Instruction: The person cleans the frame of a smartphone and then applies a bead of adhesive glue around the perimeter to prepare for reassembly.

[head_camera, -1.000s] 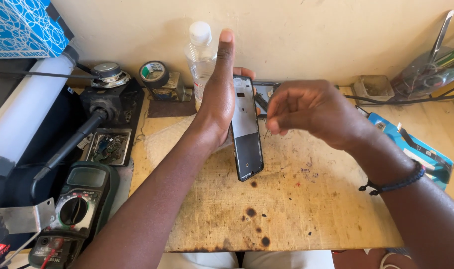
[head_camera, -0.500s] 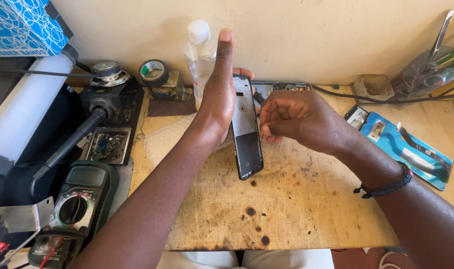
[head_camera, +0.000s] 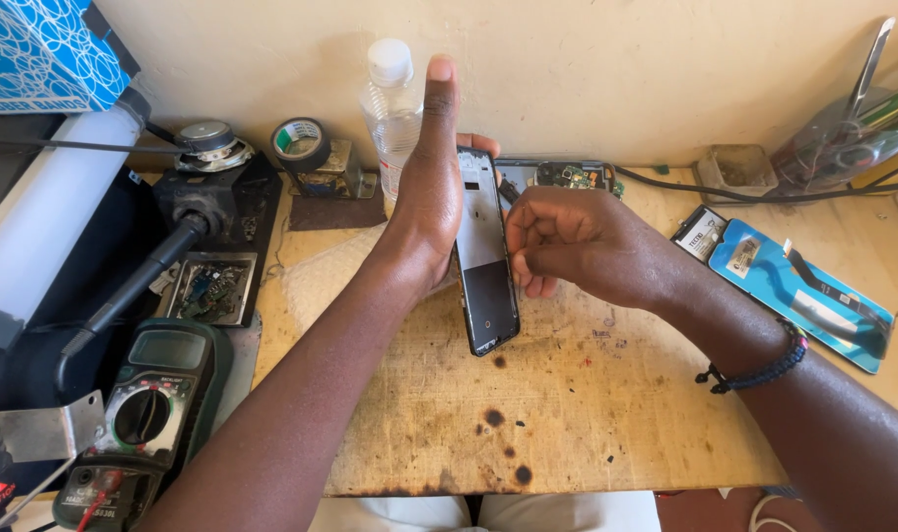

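Observation:
My left hand [head_camera: 427, 202] holds a dark, opened phone [head_camera: 485, 258] upright on its edge over a scorched wooden board [head_camera: 567, 414], thumb pointing up toward the wall. My right hand [head_camera: 577, 241] is curled with fingertips pinched against the phone's upper right edge; whether it holds a small tool or part is hidden. A dark beaded bracelet [head_camera: 759, 369] circles my right wrist. A bare circuit board [head_camera: 567, 175] lies just behind my right hand.
A clear plastic bottle [head_camera: 392, 108] and a tape roll [head_camera: 301, 141] stand at the wall. At left are a multimeter [head_camera: 138, 414], a black microscope stand [head_camera: 188, 227] and a white tube [head_camera: 45, 217]. A blue phone back cover [head_camera: 794, 286] lies at right.
My right hand has slid left from beside the phone until its fingertips touch the phone's upper edge. My left hand and the phone have stayed put.

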